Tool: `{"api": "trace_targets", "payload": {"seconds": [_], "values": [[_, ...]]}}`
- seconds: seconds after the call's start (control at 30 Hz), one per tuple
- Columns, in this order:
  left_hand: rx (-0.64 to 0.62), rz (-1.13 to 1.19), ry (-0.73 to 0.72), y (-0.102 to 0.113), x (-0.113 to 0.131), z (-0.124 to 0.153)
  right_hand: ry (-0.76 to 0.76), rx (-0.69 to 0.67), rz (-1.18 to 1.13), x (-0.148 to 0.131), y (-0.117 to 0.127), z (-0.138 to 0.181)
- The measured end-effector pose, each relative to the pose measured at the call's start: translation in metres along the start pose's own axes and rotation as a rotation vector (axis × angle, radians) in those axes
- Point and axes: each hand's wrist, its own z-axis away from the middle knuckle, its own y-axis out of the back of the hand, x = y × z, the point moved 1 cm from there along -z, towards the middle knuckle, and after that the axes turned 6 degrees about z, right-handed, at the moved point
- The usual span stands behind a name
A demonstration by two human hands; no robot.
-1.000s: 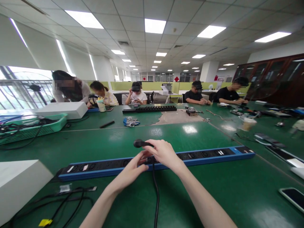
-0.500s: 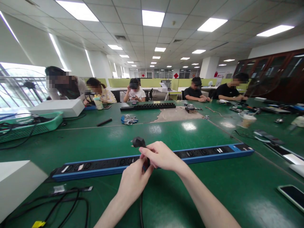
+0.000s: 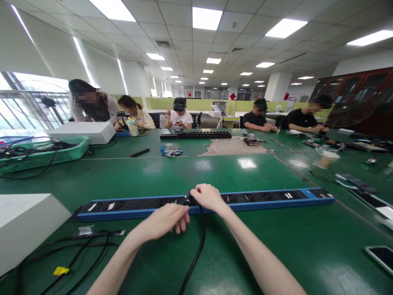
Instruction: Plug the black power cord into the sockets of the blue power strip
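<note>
A long blue-and-black power strip (image 3: 245, 198) lies across the green table in front of me. My right hand (image 3: 208, 196) grips a black power plug (image 3: 188, 198) over the middle of the strip, its metal pins facing left. Whether the plug touches the strip I cannot tell. From it a black cord (image 3: 201, 241) runs down toward me. Just left of the plug, my left hand (image 3: 164, 221) hovers before the strip's near edge with fingers apart and nothing in them.
A white box (image 3: 27, 225) and black cables (image 3: 82, 250) with a yellow tag lie at left. Further back are a green basket (image 3: 70, 150), gloves (image 3: 171, 150) and a black strip (image 3: 196, 135). A phone (image 3: 380, 256) rests at right. Several people sit across the table.
My right hand has brought the plug down and slightly right, to the strip. My left hand has let go of the plug's cord and moved left. The view has shifted slightly.
</note>
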Motion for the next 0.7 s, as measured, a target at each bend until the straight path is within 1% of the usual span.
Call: {"api": "trace_targets", "payload": {"seconds": [0.03, 0.1, 0.13, 0.17, 0.23, 0.3, 0.43, 0.7], "values": [[0.182, -0.142, 0.042, 0.015, -0.014, -0.003, -0.002, 0.000, 0.018, -0.002, -0.005, -0.001], [0.600, -0.492, 0.121, 0.038, -0.042, -0.011, -0.005, 0.017, 0.050, -0.007, -0.013, -0.003], [0.723, -0.625, 0.102, 0.044, -0.054, -0.015, -0.008, 0.027, 0.063, -0.011, -0.016, -0.004], [0.749, -0.698, 0.042, 0.045, -0.066, -0.019, -0.012, 0.034, 0.072, -0.015, -0.018, -0.005], [0.698, -0.756, -0.076, 0.039, -0.083, -0.027, -0.016, 0.030, 0.085, -0.022, -0.021, -0.008], [0.712, -0.793, -0.114, 0.031, -0.092, -0.031, -0.028, 0.007, 0.096, -0.028, -0.024, -0.010], [0.769, -0.845, -0.108, 0.022, -0.094, -0.032, -0.044, 0.019, 0.139, -0.034, -0.026, -0.012], [0.812, -0.896, -0.175, 0.023, -0.099, -0.032, -0.063, 0.040, 0.196, -0.044, -0.024, -0.012]]}}
